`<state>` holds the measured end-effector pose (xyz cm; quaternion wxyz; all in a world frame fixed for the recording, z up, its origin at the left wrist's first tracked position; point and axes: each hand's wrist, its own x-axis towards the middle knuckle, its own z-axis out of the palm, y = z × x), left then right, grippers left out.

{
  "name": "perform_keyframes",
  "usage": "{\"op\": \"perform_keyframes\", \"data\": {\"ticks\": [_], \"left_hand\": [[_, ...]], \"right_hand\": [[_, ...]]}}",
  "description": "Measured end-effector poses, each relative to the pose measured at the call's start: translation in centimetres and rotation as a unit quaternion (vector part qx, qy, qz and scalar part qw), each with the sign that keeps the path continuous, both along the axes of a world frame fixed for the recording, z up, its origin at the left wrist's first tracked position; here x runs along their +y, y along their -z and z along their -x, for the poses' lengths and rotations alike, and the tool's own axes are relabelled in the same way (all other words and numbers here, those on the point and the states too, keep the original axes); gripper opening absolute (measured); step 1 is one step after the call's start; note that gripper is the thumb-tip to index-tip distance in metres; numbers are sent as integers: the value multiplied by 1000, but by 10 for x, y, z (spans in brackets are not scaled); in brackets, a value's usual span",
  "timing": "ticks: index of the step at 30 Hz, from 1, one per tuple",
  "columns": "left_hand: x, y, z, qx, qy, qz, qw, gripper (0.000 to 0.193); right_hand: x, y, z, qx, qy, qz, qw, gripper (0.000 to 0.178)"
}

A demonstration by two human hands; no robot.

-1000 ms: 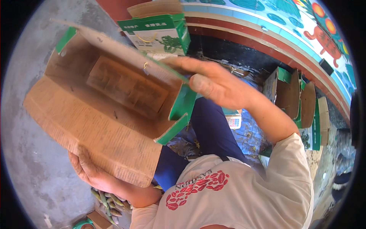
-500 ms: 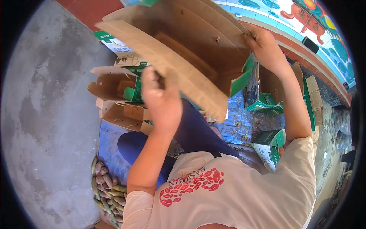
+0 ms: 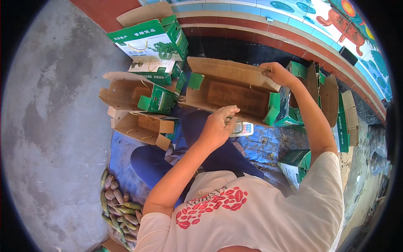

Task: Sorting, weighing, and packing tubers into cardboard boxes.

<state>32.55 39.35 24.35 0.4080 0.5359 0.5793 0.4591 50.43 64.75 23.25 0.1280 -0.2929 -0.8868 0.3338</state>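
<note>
An open brown cardboard box [image 3: 235, 94] with green end flaps lies in front of me, its inside facing up. My right hand [image 3: 278, 75] is closed on the right corner of its raised far flap. By the near edge of the box is my left hand [image 3: 220, 126], fingers half bent and a gap between them and the thumb. Nothing shows in that gap; whether the fingertips touch the rim is hard to see. Partly under the box, a scale [image 3: 245, 129] with a keypad shows its near right corner.
Green-and-white printed boxes [image 3: 157, 44] and open boxes [image 3: 145, 126] are stacked at left. More open boxes [image 3: 327, 98] stand at right along the tiled wall, and another [image 3: 296, 164] lies nearer. A heap of long green and reddish root vegetables [image 3: 119, 206] lies at lower left beside a blue tarp [image 3: 121, 153].
The box has come down and away from me from its raised, tilted position. My left hand has left its near flap and shifted right; my right hand still grips the far flap.
</note>
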Motion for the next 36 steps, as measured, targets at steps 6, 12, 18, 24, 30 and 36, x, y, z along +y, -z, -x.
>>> {"op": "perform_keyframes", "data": {"ticks": [6, 12, 18, 24, 30, 36], "left_hand": [[-20, -21, 21, 63, -65, -34, 995, 20], [-47, -18, 68, 111, -170, -91, 975, 16], [-97, -24, 104, 108, -291, -66, 948, 16], [-141, -28, 114, 81, -405, -56, 909, 15], [-184, -41, 110, 125, -463, -79, 874, 17], [-207, -68, 116, 155, -556, -127, 806, 15]], "right_hand": [[43, 23, 14, -24, -24, 37, 999, 23], [44, 46, 38, -115, 55, -183, 975, 34], [-14, 24, 44, 36, 26, -362, 931, 40], [-102, 15, 39, 37, -37, -242, 969, 46], [-111, 40, 43, -70, 5, -259, 963, 39], [-105, 42, 47, -96, 8, -247, 964, 27]]}}
